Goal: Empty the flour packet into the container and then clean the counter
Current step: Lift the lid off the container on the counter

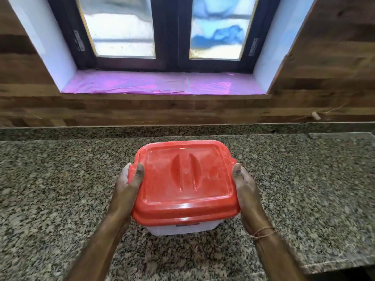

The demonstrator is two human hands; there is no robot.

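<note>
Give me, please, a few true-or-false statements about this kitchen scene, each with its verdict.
1. The red lid sits on the container. True.
2. Only one hand holds the container. False: the left hand and the right hand both grip its sides.
3. The container is at a wooden table. False: it is at a speckled granite counter.
4. A thread is tied round the right wrist. True.

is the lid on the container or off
On. The red lid sits flat over the white container, its rim overhanging the near wall. The left hand and right hand hold the container, thumbs on the lid's edges.
</note>
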